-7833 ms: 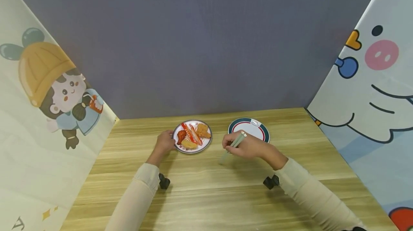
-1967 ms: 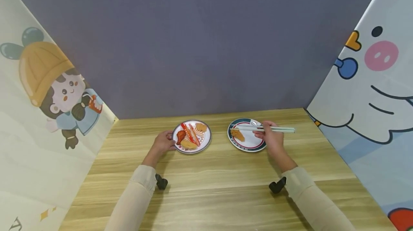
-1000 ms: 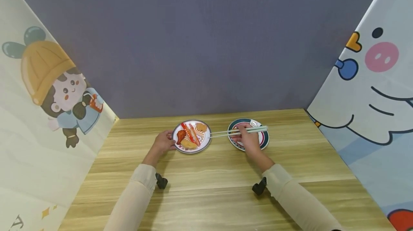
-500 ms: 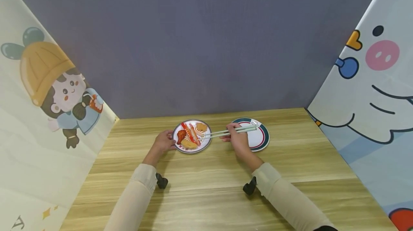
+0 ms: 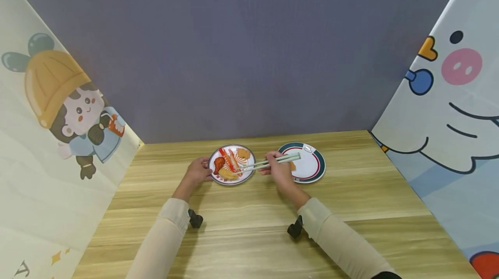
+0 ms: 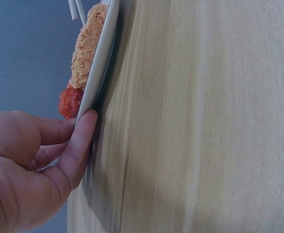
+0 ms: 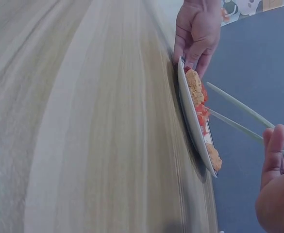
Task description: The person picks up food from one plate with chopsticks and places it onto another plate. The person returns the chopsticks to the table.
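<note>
My left hand [image 5: 197, 170] pinches the left rim of a patterned white plate [image 5: 217, 153], thumb on top and a finger underneath in the left wrist view. That plate carries a reddish-brown drumstick [image 5: 219, 164], red-and-white shrimp-like sticks [image 5: 231, 160], a long breaded piece [image 6: 89, 48] and a small breaded piece [image 5: 243, 153]. My right hand [image 5: 281, 175] holds pale green chopsticks [image 5: 290, 157]. Their tips [image 7: 210, 86] stand apart over the plate near the long breaded piece; contact is unclear. Partly behind my right hand, a fried piece [image 5: 293, 166] lies on the green-rimmed plate [image 5: 311, 167].
Both plates stand on a wood-grain table [image 5: 241, 231] before a grey-blue back panel [image 5: 249, 62]. Cartoon-printed panels [image 5: 74, 105] flank the table left and right. Dark wrist cameras [image 5: 196, 219] hang by both sleeves.
One fried piece has gone from the left plate to the right one. Lately my right hand has moved left with the chopsticks, their tips now above the left plate. My left hand stays put.
</note>
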Available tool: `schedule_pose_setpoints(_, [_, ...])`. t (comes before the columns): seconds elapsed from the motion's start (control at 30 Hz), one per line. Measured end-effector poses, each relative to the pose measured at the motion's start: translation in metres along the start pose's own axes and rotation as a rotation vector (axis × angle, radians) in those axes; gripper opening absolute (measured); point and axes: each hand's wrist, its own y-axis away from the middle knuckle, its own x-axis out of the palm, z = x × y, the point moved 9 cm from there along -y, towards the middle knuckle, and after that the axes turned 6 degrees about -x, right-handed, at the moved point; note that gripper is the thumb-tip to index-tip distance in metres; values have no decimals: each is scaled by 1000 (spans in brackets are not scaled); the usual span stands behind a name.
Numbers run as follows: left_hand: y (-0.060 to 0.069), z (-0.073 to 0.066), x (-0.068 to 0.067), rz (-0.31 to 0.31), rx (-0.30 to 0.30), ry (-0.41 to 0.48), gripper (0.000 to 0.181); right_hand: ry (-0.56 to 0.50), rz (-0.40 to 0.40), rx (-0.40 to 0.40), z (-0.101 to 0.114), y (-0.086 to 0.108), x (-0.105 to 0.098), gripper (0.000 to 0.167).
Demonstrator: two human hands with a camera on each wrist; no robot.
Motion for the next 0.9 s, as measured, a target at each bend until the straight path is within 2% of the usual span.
schedule_pose_setpoints(0.4, [0,-1,0,-5,11,-6,56,-11,4,4,-7,2,17,20])
schedule_pose_setpoints(0.6, [-1,0,0,0,8,-10,56,-26,42,5,-9,3,24,32])
schedule_pose_setpoints(0.9, [-3,2,1,20,-12,13,57,66,87,2,-19,5,29,34])
